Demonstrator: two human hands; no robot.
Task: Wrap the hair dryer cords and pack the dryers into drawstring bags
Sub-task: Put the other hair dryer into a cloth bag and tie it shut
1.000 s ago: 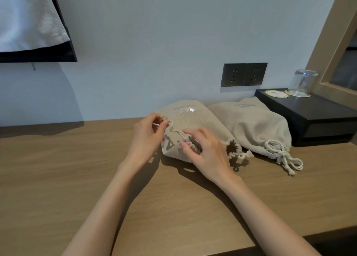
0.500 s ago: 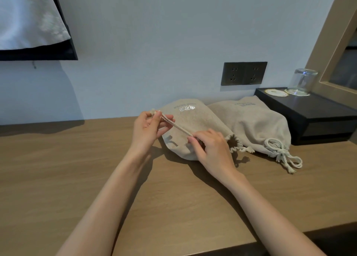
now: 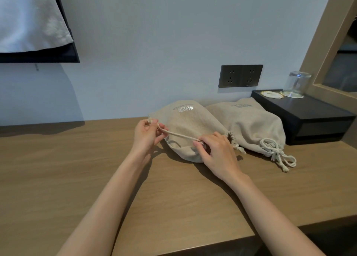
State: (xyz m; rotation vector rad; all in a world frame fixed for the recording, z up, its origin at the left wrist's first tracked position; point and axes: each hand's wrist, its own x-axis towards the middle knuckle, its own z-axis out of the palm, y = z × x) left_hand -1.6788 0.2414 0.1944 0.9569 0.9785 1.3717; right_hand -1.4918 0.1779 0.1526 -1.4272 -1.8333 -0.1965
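While a white cloth (image 3: 29,17) hangs over a dark panel (image 3: 38,58) at ten o'clock of the view, the work happens near the middle of the wooden desk (image 3: 58,178). Both bare forearms come in from six o'clock.

The left hand (image 3: 146,135) is at nine o'clock of the first bag (image 3: 189,120), with thumb and fingers curled and pinched tight on the end of the cord (image 3: 179,135). This cord runs straight and tense from there toward four o'clock, across the front of the first bag, to the right hand (image 3: 218,153).

The first bag is beige and lies on its side on the desk near the wall. It looks full (what is inside is hidden by the fabric) and has a silver print on its upper side. The right hand is at the gathered mouth of this bag, at about four o'clock of it. Its fingers are bent and pinch the bunched fabric where the cord goes in.

Just beside, at three o'clock, lies the second bag (image 3: 255,124), also full. Its mouth is closed and its tied cord (image 3: 278,155) rests in a bow on the desk at five o'clock of it.

On the wall at twelve o'clock of the two bags is a dark double socket (image 3: 240,75). At two o'clock of the second bag stands a black box (image 3: 316,118), which carries a round coaster (image 3: 271,94) and a glass (image 3: 297,82) turned upside down.
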